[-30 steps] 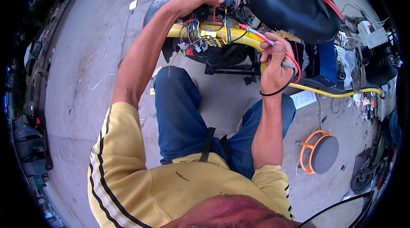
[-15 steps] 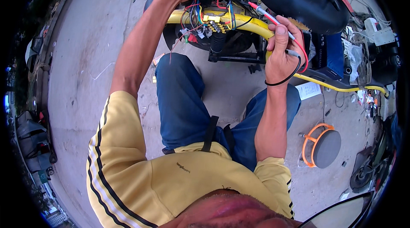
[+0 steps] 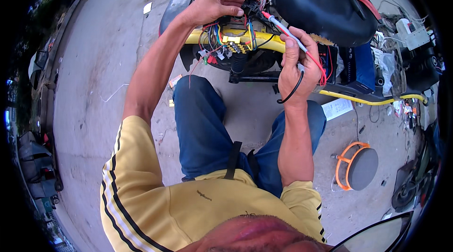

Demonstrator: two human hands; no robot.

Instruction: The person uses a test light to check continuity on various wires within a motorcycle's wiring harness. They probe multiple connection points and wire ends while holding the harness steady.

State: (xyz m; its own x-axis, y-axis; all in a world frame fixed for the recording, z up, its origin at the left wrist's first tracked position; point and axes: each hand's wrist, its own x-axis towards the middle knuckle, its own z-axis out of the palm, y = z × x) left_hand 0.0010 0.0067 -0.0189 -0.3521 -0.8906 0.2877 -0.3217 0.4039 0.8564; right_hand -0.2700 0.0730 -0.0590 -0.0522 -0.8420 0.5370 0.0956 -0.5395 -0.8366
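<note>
My left hand (image 3: 218, 6) pinches a black wire connector (image 3: 252, 7) between thumb and fingers, above the yellow frame tube (image 3: 272, 43) of a vehicle like an electric scooter. My right hand (image 3: 298, 74) grips a test probe (image 3: 288, 32) with a grey-white body and a red front end, its red lead trailing past the wrist. The probe points at the connector's wire side; whether its tip touches is too small to tell. A second lead (image 3: 293, 92), black, also passes through the right hand. Below the connector, coloured wires (image 3: 252, 33) and yellow terminals (image 3: 232, 41) hang over the tube.
A black seat (image 3: 325, 11) is tipped up at the right of the wiring. Beside it are a blue box (image 3: 362, 75) and a white electrical box (image 3: 411, 35). An orange-framed round stool (image 3: 362, 169) stands on the ground at the right, and a white sheet (image 3: 337, 109) lies nearby.
The vehicle sits slightly lower in view. My left hand has tilted the black connector, showing more of its wire side. My right hand has moved left, bringing the probe closer to it.
</note>
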